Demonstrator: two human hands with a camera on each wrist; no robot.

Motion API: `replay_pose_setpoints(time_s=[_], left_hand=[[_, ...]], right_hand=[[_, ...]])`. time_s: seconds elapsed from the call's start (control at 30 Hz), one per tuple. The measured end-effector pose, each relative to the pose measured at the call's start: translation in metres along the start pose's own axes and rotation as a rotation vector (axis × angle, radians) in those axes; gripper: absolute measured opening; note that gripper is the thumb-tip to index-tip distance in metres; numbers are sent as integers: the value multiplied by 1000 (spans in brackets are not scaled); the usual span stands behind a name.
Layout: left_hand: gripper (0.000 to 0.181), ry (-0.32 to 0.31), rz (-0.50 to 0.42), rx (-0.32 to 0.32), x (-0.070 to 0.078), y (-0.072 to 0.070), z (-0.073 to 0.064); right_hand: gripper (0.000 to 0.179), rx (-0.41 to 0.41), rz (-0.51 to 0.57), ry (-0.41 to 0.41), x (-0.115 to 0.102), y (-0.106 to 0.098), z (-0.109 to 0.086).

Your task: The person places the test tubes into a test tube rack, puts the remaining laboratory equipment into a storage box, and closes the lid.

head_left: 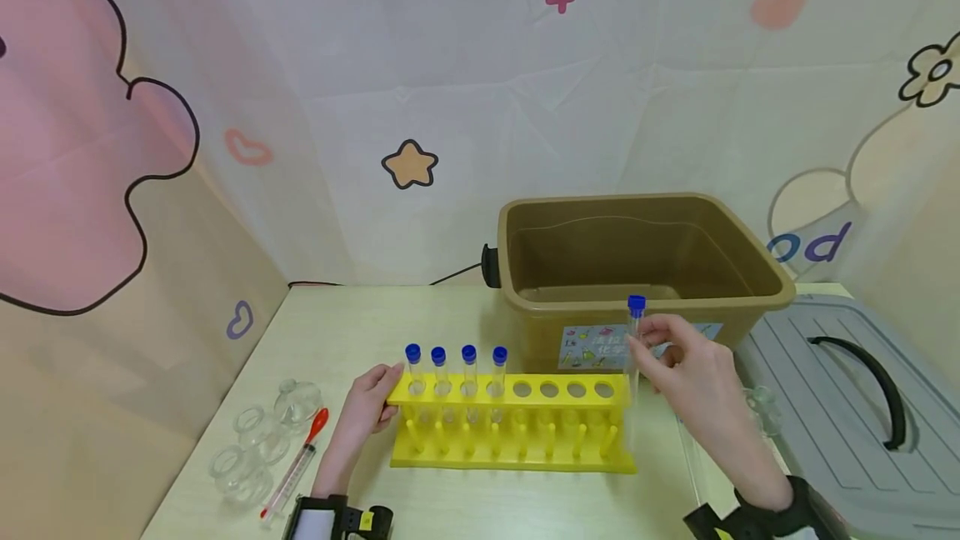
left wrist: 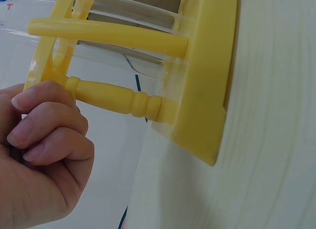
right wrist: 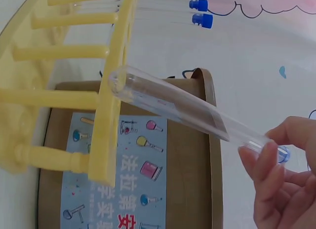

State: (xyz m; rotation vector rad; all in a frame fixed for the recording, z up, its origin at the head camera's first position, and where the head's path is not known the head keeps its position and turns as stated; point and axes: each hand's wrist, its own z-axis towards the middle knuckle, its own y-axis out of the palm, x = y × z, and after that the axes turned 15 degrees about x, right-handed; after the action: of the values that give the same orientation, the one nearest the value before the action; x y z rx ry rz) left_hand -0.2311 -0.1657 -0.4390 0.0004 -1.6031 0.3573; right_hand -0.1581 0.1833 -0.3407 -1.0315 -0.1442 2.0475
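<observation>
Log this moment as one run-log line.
Left hand: grips yellow rack by its left end; right hand: pinches blue-capped tube near cap, outside rack; in rack: four capped tubes; behind rack: brown bin

The count records five blue-capped test tubes (head_left: 469, 367): four in the rack (head_left: 513, 465), one out of it. The rack numbers one, with eight holes (head_left: 549, 390) in its top plate, four occupied. Three clear glass vessels (head_left: 261, 433) stand at the left of the counter (head_left: 352, 315); one further clear piece (head_left: 763, 411), partly hidden, lies at the right. One graduated barrel (head_left: 295, 473) and one red bulb (head_left: 319, 420) are noted. One brown bin (head_left: 525, 307) and one grey lid (head_left: 810, 423), bearing one black handle (head_left: 881, 377), are present.
</observation>
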Motion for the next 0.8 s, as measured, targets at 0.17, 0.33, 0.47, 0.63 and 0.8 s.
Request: replay_pose_setpoints(time_s=[0.17,0.33,0.47,0.63,0.8], left_hand=[[34,-4,-3,0,0,-1,0],[35,5,0,-5,0,-2,-1],[35,8,2,-4,-1,-2,-1],[35,5,4,-1,0,-1,-1],[35,3,8,-2,0,-1,-1]], right_hand=[[17,46,83,-26,-9,9,3],[19,81,159,-92,-15,21,6],[22,101,212,-187,-20,33,6],[27,109,260,-280,-26,49,3],[29,100,307,-322,-32,61,1]])
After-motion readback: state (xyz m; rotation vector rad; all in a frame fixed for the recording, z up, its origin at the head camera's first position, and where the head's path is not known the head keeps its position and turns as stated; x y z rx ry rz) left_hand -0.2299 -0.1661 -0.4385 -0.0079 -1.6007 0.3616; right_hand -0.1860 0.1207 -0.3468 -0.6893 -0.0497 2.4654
